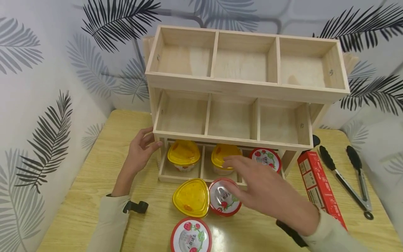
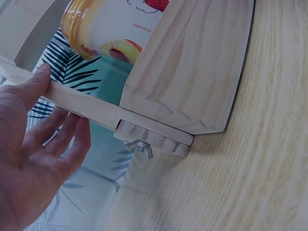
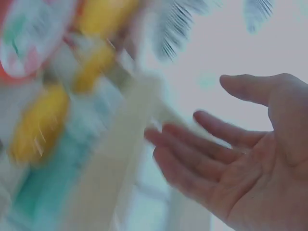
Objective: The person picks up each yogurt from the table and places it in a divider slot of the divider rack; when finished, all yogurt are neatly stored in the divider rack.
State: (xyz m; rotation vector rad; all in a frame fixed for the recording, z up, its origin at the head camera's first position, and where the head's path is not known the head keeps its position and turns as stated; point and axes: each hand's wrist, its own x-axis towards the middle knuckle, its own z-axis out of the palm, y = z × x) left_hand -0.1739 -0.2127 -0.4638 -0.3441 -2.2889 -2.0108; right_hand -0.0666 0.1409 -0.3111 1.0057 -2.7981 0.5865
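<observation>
My left hand (image 1: 141,148) grips the left side post (image 2: 82,98) of a three-tier wooden shelf (image 1: 248,89), thumb on one side and fingers on the other. Bare and open, my right hand (image 1: 261,185) hovers in front of the bottom tier with its fingers spread. Two tubs with yellow lids sit down there, a left one (image 1: 184,154) and a middle one (image 1: 221,154), the latter partly covered by my fingertips. In the right compartment is a red-rimmed tub (image 1: 266,159). On the table before the shelf are a yellow-lidded tub (image 1: 191,197) and two red-rimmed tubs, one (image 1: 217,196) beside it and one (image 1: 192,236) nearer me.
The upper two tiers each have three compartments with bare wood showing. To the right of the shelf lie a red box (image 1: 319,189) and black-tipped metal tongs (image 1: 352,189). A leaf-patterned wall covering (image 1: 63,105) stands behind and to the left of the wooden table (image 1: 94,175).
</observation>
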